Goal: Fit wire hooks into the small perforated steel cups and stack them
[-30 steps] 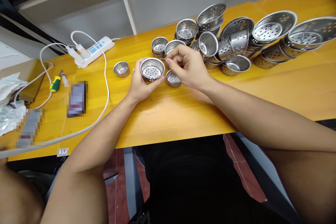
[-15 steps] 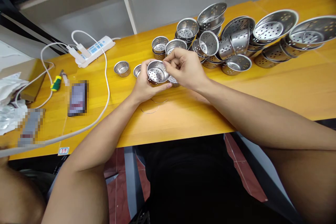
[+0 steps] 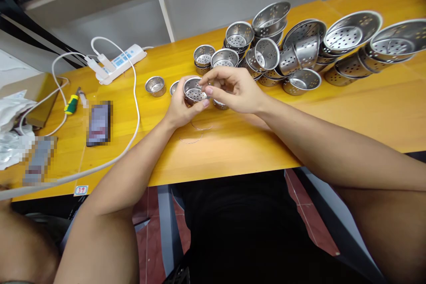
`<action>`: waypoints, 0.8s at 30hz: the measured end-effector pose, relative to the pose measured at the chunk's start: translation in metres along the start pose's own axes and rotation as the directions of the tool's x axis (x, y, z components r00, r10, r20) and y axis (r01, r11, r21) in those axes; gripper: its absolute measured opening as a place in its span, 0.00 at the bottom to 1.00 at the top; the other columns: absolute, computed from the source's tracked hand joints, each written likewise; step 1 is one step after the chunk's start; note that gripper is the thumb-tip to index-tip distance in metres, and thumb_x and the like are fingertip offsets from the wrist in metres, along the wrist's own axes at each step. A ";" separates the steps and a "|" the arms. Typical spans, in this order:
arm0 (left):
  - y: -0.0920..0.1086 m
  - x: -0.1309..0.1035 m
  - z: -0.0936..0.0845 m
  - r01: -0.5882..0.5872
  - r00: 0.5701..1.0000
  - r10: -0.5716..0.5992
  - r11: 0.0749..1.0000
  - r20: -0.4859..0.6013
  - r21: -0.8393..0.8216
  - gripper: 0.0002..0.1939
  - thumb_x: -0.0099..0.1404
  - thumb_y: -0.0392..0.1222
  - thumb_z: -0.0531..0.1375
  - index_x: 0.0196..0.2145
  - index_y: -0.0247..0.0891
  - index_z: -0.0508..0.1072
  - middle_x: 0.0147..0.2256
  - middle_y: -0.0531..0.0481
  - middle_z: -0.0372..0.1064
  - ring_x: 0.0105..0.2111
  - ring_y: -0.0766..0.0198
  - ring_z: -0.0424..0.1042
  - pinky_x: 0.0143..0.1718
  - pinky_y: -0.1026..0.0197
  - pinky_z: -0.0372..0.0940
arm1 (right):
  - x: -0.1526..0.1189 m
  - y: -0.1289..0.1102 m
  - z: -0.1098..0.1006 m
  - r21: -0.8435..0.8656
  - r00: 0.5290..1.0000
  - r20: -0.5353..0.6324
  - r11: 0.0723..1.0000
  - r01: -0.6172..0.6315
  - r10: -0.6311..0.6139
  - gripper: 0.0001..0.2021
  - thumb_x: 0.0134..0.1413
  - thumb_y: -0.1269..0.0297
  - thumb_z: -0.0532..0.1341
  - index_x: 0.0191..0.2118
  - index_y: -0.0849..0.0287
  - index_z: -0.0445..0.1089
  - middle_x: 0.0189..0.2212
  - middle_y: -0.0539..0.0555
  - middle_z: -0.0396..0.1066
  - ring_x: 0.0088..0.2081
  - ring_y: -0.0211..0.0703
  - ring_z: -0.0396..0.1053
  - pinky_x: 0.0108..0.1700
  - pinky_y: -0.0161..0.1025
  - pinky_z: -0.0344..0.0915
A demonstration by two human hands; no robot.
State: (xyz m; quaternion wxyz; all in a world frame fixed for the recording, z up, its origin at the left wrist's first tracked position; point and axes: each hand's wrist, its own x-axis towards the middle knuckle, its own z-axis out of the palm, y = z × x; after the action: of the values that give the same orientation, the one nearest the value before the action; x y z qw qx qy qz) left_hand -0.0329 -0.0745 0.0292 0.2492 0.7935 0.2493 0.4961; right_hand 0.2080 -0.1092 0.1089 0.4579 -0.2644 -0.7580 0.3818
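A small perforated metal cup [image 3: 195, 91] is gripped by my left hand [image 3: 181, 105], its thumb along the near side and its opening facing up. My right hand [image 3: 234, 91] is at the cup's right rim, thumb and index finger bent close together; whatever lies between the fingertips is too small to make out. Beneath the hands, thin curved wires [image 3: 191, 142] lie on the yellow table [image 3: 233, 146]. To the left stands another small cup [image 3: 155, 86], and one more is partly hidden behind my left hand.
Stacked perforated cups [image 3: 301, 55] fill the back right. At the left are a power strip [image 3: 123, 63] with white cables, a green-yellow screwdriver [image 3: 71, 105], two blurred phones [image 3: 99, 123], plastic bags and a box. Another person's arm [image 3: 23, 244] shows at lower left.
My left hand and the cup have moved slightly left. The fingers of my right hand have loosened and stretched out a little toward the cup's rim.
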 end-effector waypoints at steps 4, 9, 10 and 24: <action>-0.001 0.001 -0.002 -0.005 0.999 0.006 1.000 0.046 -0.027 0.44 0.70 0.79 0.72 0.68 0.49 0.66 0.57 0.46 0.77 0.53 0.54 0.84 0.56 0.50 0.81 | 0.001 0.001 -0.006 0.074 0.997 0.063 0.997 -0.038 0.033 0.31 0.59 0.25 0.77 0.44 0.50 0.79 0.29 0.48 0.71 0.28 0.42 0.61 0.29 0.43 0.58; 0.003 0.001 0.000 0.044 0.995 -0.045 0.999 0.083 0.015 0.49 0.66 0.78 0.75 0.70 0.50 0.64 0.60 0.46 0.75 0.57 0.51 0.84 0.64 0.42 0.80 | 0.002 0.010 0.000 0.135 0.997 0.008 0.988 -0.075 0.075 0.33 0.54 0.24 0.80 0.40 0.50 0.75 0.28 0.48 0.70 0.28 0.42 0.62 0.29 0.43 0.59; 0.003 0.000 0.000 0.049 0.995 -0.051 0.998 0.082 0.028 0.48 0.67 0.76 0.75 0.70 0.50 0.64 0.60 0.46 0.75 0.58 0.50 0.83 0.66 0.40 0.79 | 0.002 0.011 0.001 0.133 0.997 0.000 0.988 -0.082 0.082 0.33 0.54 0.25 0.80 0.40 0.50 0.75 0.28 0.48 0.70 0.28 0.42 0.63 0.29 0.43 0.59; 0.009 0.003 0.001 0.014 0.998 -0.018 0.997 0.059 0.071 0.44 0.70 0.76 0.74 0.67 0.48 0.66 0.57 0.46 0.78 0.54 0.52 0.85 0.61 0.42 0.82 | 0.002 0.011 0.003 0.092 0.998 -0.017 0.994 -0.060 0.062 0.32 0.55 0.27 0.81 0.38 0.52 0.76 0.27 0.48 0.69 0.27 0.42 0.63 0.29 0.43 0.59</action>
State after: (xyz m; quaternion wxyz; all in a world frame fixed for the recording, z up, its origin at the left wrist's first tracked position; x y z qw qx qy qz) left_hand -0.0291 -0.0794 0.0363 0.2325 0.8143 0.2655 0.4609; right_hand 0.2054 -0.1026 0.0998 0.4651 -0.2697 -0.7268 0.4274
